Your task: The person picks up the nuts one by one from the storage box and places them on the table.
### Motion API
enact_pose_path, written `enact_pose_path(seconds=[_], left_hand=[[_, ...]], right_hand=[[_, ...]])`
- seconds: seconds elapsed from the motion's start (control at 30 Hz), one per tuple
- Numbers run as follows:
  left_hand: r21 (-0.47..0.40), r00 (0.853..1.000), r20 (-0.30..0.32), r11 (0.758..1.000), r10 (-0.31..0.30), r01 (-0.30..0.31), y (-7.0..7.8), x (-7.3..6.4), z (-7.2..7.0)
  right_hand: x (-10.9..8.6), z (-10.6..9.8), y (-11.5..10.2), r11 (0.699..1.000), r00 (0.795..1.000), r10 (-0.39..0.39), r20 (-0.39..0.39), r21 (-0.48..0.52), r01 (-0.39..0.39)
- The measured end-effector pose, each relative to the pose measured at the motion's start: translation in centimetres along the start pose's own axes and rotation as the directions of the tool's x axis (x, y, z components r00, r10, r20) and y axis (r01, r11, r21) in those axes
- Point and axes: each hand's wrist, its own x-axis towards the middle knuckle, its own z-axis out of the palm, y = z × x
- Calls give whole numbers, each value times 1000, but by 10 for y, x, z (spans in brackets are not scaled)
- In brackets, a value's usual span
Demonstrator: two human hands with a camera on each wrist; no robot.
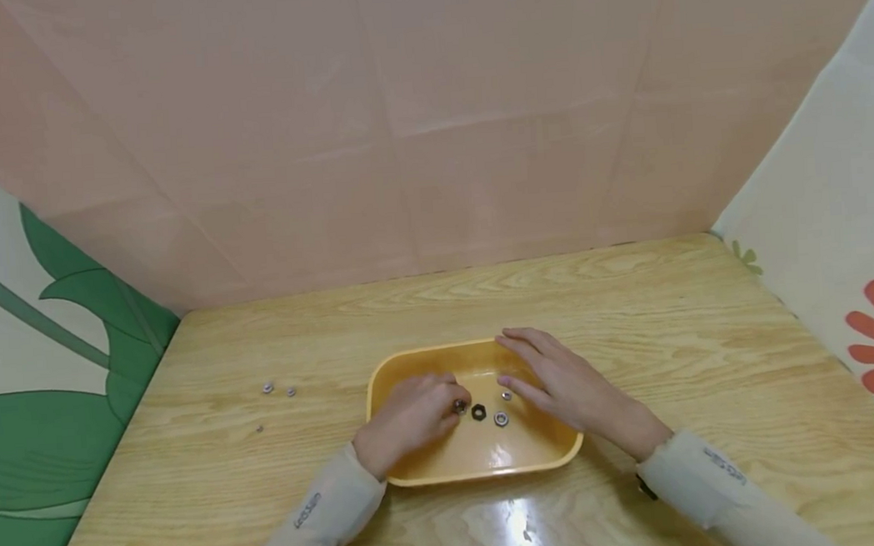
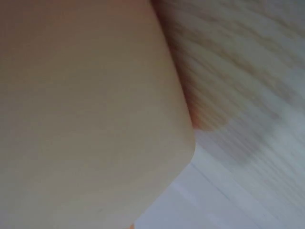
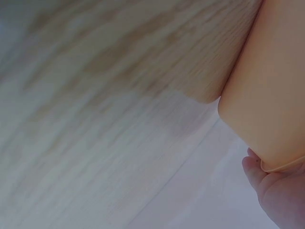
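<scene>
Inside a yellow plastic tray (image 1: 486, 462), my left hand (image 1: 414, 416) pinches a small dark nut (image 1: 459, 406) at its fingertips. A black hex nut (image 1: 479, 412) lies on the tray floor just right of those fingers. Farther right are a silver nut (image 1: 501, 418) and a smaller silver nut (image 1: 506, 396). My right hand (image 1: 575, 386) holds the tray's right far corner, its thumb inside and fingers over the rim. In the right wrist view, fingertips (image 3: 253, 167) show against the outer wall. The left wrist view shows the tray wall (image 2: 95, 119), with the left hand hidden.
On the wooden table (image 1: 195, 488) left of the tray lie a silver nut (image 1: 267, 388), a smaller nut (image 1: 291, 391) and a tiny one (image 1: 259, 428). A pink backdrop (image 1: 399, 142) stands behind; printed panels flank both sides.
</scene>
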Motion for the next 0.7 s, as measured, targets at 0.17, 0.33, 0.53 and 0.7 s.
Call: enact_pose_path(seconds=[0.17, 0.33, 0.53, 0.7], left_hand=[[-3, 1000, -5, 1000, -8, 8, 1, 2, 1], [-19, 1000, -28, 1000, -1, 0, 1, 2, 0], [-88, 999, -33, 996, 11, -14, 0, 1, 0], [-129, 999, -51, 992, 5, -11, -2, 0, 2]], right_hand=[[0, 0, 0, 1000, 1000, 3, 5, 0, -3], [0, -2, 0, 1000, 1000, 5, 6, 1, -5], [0, -2, 0, 1000, 1000, 6, 6, 4, -6], [0, -1, 0, 1000, 1000, 5, 7, 7, -5]])
